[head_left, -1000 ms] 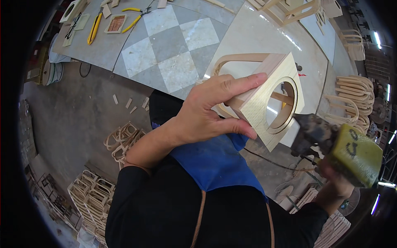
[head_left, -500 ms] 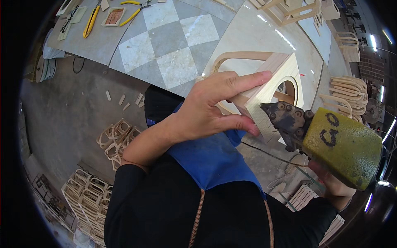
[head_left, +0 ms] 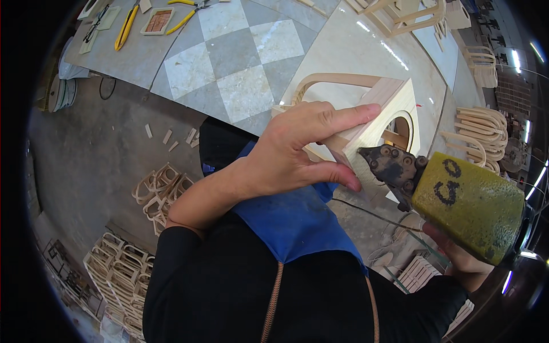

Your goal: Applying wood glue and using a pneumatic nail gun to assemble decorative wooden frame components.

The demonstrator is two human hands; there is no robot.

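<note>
My left hand is closed round the corner of a pale wooden frame, with its thumb on the near face and a finger along the top. The frame joins a flat board that has a round hole with a bent loop of wood reaching back over the table. Against the board's lower left face, just by the thumb, rests the dark metal nose of a nail gun with a worn yellow-green body. Below that body shows part of my right hand, gripping the tool; its fingers are mostly hidden.
On the tiled table lie yellow-handled pliers, a yellow cutter and a small tray. Bent wooden loops are stacked at the right. More frames stand on the floor at left. A hose trails below the frame.
The nail gun has shifted slightly left, its nose still at the board. The wooden frame and my left hand have moved slightly down.
</note>
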